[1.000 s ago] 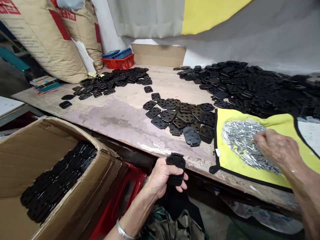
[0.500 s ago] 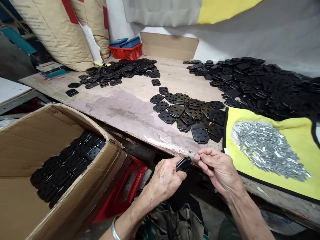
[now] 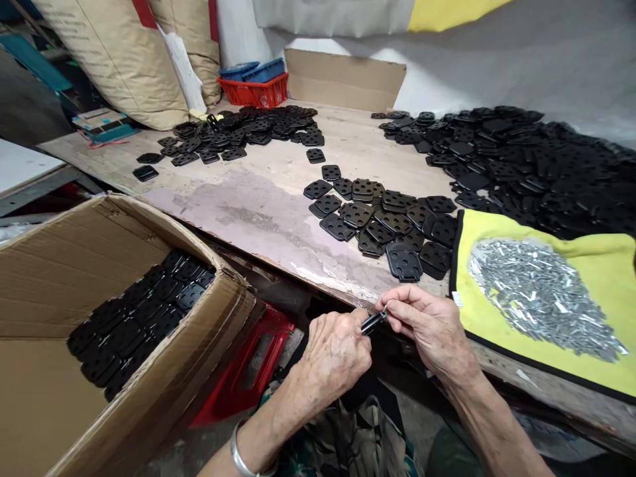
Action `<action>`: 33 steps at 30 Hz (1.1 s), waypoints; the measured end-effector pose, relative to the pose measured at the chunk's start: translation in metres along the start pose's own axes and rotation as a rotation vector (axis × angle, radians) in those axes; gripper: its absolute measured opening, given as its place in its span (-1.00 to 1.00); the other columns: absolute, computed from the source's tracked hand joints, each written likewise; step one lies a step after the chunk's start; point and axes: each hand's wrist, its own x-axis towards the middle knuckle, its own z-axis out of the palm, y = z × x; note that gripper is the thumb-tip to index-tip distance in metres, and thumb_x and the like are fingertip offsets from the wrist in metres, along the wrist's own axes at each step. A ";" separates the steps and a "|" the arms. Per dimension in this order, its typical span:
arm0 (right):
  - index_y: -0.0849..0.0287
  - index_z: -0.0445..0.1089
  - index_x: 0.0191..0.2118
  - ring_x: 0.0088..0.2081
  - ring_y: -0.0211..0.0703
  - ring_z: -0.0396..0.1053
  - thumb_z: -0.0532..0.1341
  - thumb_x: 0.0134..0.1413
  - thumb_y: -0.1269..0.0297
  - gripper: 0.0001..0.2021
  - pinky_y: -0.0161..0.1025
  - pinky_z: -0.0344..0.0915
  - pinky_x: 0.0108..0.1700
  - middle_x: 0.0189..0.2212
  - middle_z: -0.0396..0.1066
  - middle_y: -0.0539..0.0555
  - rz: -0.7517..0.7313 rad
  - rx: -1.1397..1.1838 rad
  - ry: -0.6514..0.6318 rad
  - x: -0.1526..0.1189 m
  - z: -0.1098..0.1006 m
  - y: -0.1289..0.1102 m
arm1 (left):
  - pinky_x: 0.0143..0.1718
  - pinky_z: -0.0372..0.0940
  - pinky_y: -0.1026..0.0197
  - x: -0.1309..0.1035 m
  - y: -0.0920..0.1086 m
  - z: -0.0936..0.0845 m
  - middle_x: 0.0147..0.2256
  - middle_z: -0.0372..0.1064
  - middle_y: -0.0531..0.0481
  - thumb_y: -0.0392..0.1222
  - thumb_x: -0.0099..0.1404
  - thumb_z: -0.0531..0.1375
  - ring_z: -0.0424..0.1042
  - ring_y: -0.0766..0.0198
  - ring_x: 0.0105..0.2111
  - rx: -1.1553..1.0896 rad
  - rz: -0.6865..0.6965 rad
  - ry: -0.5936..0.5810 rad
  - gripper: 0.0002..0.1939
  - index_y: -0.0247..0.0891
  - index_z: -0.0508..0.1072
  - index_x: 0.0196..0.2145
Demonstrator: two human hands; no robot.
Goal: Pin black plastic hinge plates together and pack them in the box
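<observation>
In the head view, the left hand (image 3: 340, 348) is clamped around a black part (image 3: 373, 323), one end of it jutting past the fingers toward the right hand (image 3: 430, 324). The right hand has thumb and forefinger pinched together on a small metal pin (image 3: 385, 307), held at that jutting end; whether the pin has entered it is too small to tell. Both hands are at the front edge of the table (image 3: 348, 139). To their right, a yellow cloth (image 3: 603, 262) lies along that edge, bearing a heap of silvery pins (image 3: 551, 298). A cluster of black plates (image 3: 397, 222) lies near the front edge, just left of the cloth. A large black pile (image 3: 536, 165) spreads toward the table's back right corner, and a smaller pile (image 3: 253, 126) lies near the back edge on the left, in front of a red basket (image 3: 256, 93). Beyond the front edge, at the left, a cardboard box (image 3: 211, 351) holds rows of stacked black plates (image 3: 139, 318).
</observation>
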 end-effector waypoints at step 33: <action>0.06 0.49 -0.55 -0.52 -0.02 0.28 0.29 -0.06 0.26 -0.89 -0.13 0.03 -0.46 -0.49 0.41 0.18 -0.038 -1.471 0.666 0.023 -0.247 -0.004 | -0.36 0.35 0.08 -0.005 -0.004 0.037 -0.41 0.48 -0.31 0.28 0.28 -0.09 0.51 0.05 -0.46 -1.738 -0.130 -0.486 -0.33 -0.45 0.44 -0.30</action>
